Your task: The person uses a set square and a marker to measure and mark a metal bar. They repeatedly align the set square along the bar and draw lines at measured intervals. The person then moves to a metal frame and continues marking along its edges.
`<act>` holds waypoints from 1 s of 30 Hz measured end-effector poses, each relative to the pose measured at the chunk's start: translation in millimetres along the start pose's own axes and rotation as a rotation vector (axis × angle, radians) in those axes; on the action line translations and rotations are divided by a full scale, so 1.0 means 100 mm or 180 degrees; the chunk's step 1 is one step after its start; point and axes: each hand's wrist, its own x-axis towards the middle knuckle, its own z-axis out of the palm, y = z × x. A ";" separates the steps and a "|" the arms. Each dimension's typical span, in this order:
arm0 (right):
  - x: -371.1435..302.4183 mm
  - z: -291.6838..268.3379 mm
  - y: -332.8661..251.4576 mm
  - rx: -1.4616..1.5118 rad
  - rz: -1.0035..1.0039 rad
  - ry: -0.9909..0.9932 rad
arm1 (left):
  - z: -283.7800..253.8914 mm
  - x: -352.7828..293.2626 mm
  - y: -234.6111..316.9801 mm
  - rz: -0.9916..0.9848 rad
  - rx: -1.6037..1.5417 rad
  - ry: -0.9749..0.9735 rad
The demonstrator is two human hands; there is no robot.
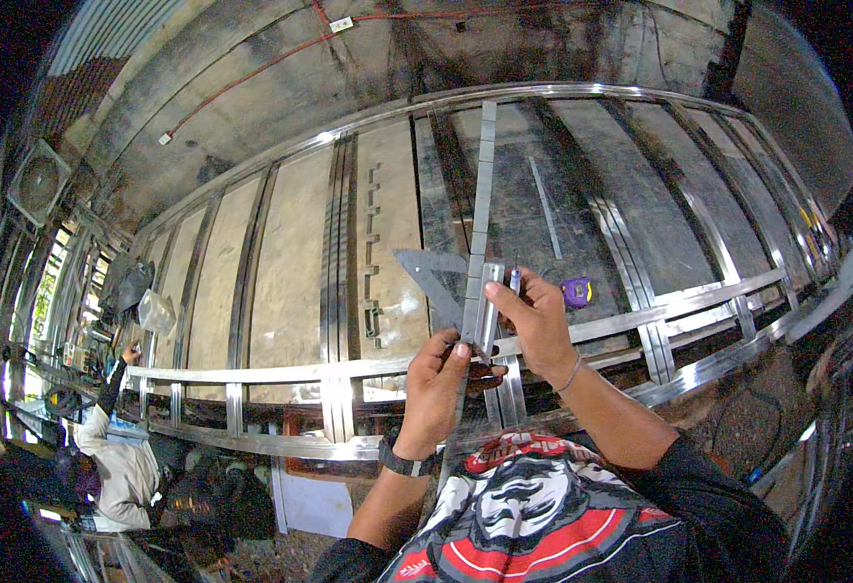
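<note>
My left hand (434, 389), with a dark band on its wrist, is closed around the lower part of a long flat metal strip (482, 194). Evenly spaced cross lines mark the strip, which points away from me over the metal frame. A grey triangular metal square (431, 277) lies against it, its thick silvery edge (490, 306) along the strip's right side. My right hand (540, 325) pinches that thick edge, thumb on top. A pen (515, 280) sticks up between this hand's fingers. The lower ends of strip and square are partly hidden by my fingers.
A long frame of shiny metal bars (339, 243) spans a worktop. On it lie a purple tape measure (577, 291), a thin metal strip (545, 207) and a row of small bent metal pieces (368, 267). At the left, another person (120, 466) reaches toward the frame near a whitish container (156, 313).
</note>
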 end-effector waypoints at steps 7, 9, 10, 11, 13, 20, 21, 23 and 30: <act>0.18 -0.02 -0.07 0.0064 -0.0317 0.0207 | 0.07 0.02 0.00 0.0113 -0.0002 -0.0179; 0.16 0.02 -0.18 0.0066 -0.0133 0.0151 | 0.01 0.03 -0.03 0.0096 -0.0022 -0.0204; 0.13 0.03 -0.20 0.0067 -0.0025 0.0126 | 0.00 0.02 -0.04 0.0126 -0.0035 -0.0238; 0.14 0.06 -0.18 0.0257 -0.0143 0.0169 | -0.01 0.01 -0.06 0.0156 -0.0047 -0.0273; 0.19 0.04 -0.11 0.0145 -0.0173 0.0213 | -0.01 0.02 -0.06 0.0123 0.0005 -0.0287; 0.16 0.10 -0.10 0.0154 -0.0360 0.0363 | 0.02 0.05 -0.02 0.0072 -0.0192 -0.0391; 0.16 0.11 -0.12 0.0171 -0.0377 0.0384 | 0.03 0.05 -0.01 0.0092 -0.0193 -0.0399; 0.13 0.15 -0.12 0.0204 -0.0355 0.0397 | 0.03 0.05 -0.01 0.0063 -0.0126 -0.0333; 0.16 0.14 -0.17 -0.0001 -0.0310 0.0428 | 0.06 0.02 0.01 0.0025 -0.0019 -0.0225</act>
